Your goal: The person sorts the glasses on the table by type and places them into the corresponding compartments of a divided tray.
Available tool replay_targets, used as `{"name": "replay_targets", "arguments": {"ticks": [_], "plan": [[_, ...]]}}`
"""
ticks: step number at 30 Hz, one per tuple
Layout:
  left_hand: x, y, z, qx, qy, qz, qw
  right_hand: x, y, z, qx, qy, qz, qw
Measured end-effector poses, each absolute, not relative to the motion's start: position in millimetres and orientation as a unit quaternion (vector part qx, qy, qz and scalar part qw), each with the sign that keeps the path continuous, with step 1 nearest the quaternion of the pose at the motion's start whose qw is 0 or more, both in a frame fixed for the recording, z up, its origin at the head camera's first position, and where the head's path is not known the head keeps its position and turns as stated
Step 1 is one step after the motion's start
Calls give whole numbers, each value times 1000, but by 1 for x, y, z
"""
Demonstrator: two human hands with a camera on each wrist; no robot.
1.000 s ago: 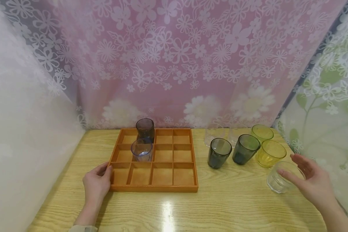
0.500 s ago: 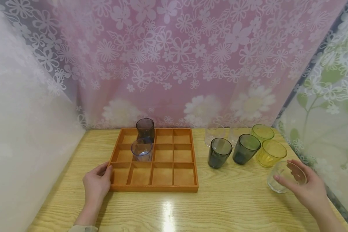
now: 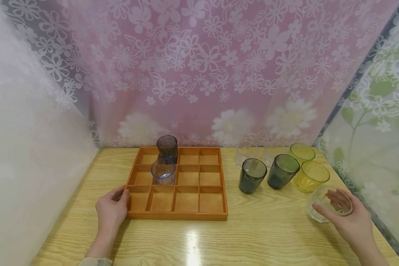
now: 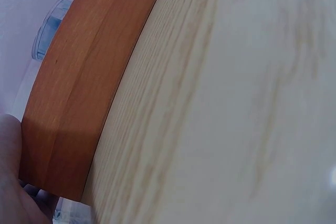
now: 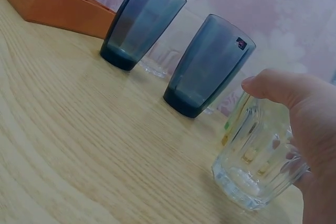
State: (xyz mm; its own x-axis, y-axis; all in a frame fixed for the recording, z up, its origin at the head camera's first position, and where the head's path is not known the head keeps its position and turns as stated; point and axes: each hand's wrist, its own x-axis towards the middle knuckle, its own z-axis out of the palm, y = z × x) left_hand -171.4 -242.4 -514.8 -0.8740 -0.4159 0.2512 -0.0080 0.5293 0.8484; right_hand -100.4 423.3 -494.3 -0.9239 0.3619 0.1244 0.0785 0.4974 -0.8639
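Observation:
A low orange-brown wooden tray [image 3: 176, 216] split into square compartments lies on the table. My left hand [image 3: 111, 207] grips its front left corner; in the left wrist view the thumb lies against the tray's side wall [image 4: 79, 77]. At the far right, my right hand [image 3: 354, 220] holds a clear faceted drinking glass [image 3: 316, 210], thumb on the near side and fingers round the far side. The right wrist view has this glass [image 5: 241, 182] close over the wood, its base low and the thumb near the rim. A smoky dark glass [image 3: 167, 147] and a blue-rimmed clear glass [image 3: 163, 173] stand in the tray.
Right of the tray stand two dark grey-green glasses, a nearer-left one [image 3: 251, 177] and another [image 3: 282, 173]. Behind them are two faint clear glasses [image 3: 246, 155]. A yellow glass [image 3: 310, 177] and a yellow-green glass [image 3: 300, 152] sit close beside my right hand's glass. Floral curtains surround the table.
My right hand has moved left onto the clear glass, its thumb and fingers coming round it. The left hand and the tray stay where they were.

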Motion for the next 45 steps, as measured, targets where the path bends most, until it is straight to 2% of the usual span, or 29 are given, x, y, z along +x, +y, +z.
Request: {"name": "replay_targets", "arguments": {"ticks": [13,18,29,45], "plan": [[-172,-243,-516,125,-849,-463,221,-101,411,-478,-129,-845,484,187],[-172,-244,-516,127,-851,-459,222,-101,403,-463,-99,-832,512,186],[-171,-244,-516,126,-849,-467,213,-100,367,-430,-7,-819,527,227],[-170,-243,-514,123,-850,-469,207,-103,320,-409,82,-795,569,192]]}}
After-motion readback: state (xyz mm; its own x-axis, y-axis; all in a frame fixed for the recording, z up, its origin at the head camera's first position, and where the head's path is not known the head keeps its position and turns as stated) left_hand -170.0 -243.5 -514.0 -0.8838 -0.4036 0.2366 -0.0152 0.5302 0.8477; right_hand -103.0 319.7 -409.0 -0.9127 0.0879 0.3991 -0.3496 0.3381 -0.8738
